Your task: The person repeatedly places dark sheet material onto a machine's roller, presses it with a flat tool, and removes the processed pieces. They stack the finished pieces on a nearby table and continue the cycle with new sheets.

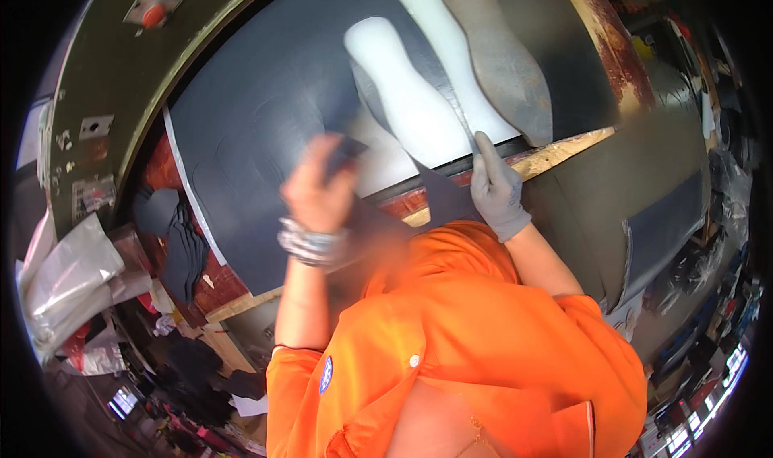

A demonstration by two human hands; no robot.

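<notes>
My left hand (318,188), bare and smeared by motion, closes on a dark piece of sheet (345,154). Silver bracelets circle that wrist. In a grey glove, my right hand (495,188) pinches a thin grey strip (462,120) that runs up from its fingertips; whether it is a tool or an offcut I cannot tell. A dark sheet flap (443,196) hangs over the front edge beside the glove. Ahead of both hands lies a white sole-shaped piece (403,80). To its right, a worn grey sole-shaped template (503,63) rests on white sheet (427,3).
A large dark sheet (250,144) covers the table's left side. The table has a worn wooden edge (564,152). Dark sole-shaped pieces (183,249) are stacked at left, near clear plastic bags (76,277). A green machine frame (105,80) carries a red button (153,15).
</notes>
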